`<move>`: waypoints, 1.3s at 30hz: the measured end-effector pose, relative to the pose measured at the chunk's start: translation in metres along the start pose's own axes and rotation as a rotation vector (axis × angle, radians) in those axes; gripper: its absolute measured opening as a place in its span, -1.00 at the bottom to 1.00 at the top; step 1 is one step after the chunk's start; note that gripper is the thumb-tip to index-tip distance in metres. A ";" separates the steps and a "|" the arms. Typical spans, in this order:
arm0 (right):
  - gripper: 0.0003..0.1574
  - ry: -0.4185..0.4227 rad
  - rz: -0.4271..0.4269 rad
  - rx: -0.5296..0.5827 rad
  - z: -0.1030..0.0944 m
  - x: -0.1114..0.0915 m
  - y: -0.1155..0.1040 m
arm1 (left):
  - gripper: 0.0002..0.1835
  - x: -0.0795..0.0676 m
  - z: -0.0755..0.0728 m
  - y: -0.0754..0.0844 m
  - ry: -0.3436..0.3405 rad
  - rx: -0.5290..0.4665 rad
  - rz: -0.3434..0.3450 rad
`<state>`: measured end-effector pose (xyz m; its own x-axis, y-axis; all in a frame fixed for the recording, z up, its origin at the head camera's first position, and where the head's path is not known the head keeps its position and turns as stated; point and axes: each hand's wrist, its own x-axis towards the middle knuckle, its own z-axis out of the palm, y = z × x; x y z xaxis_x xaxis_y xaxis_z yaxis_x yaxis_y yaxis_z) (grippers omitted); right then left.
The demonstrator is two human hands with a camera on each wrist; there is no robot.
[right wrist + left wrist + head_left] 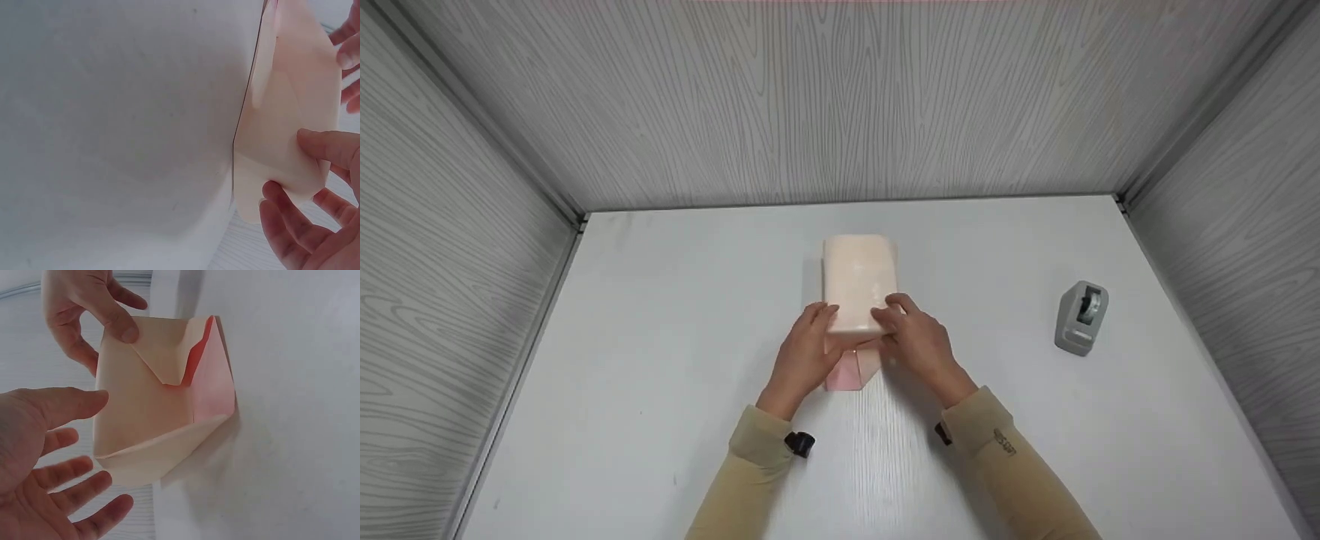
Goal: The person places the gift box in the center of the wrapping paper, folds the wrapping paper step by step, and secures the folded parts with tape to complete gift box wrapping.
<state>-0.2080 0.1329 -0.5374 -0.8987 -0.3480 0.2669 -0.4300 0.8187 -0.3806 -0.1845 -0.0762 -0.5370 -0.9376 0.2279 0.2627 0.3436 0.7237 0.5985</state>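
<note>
A box-shaped package (pixel 860 277) in pale peach wrapping paper (pixel 152 405) lies on the table. Its near end carries folded flaps, and a pink panel (pixel 214 385) sticks out toward the person. At the package's left side is the left hand (pixel 808 349); its thumb is by the edge, and its other fingers are spread and loosely bent. On the right, the right hand (pixel 919 337) pinches the paper at the near corner, thumb on the end fold and a fingertip on the side, as the right wrist view shows. Whatever the paper covers is hidden.
A grey tape dispenser (pixel 1081 319) stands on the right part of the white table (pixel 675 300). Grey wood-grain panels (pixel 847 105) enclose the table at the back and on both sides.
</note>
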 end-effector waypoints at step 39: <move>-0.44 0.033 0.007 0.037 0.004 -0.001 0.000 | -0.93 -0.022 0.019 -0.002 0.182 -0.026 -0.335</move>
<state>-0.2069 0.1310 -0.5415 -0.8985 -0.3270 0.2928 -0.4274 0.8035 -0.4144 -0.1657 -0.0698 -0.5584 -0.9741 -0.1397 0.1775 0.0227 0.7215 0.6920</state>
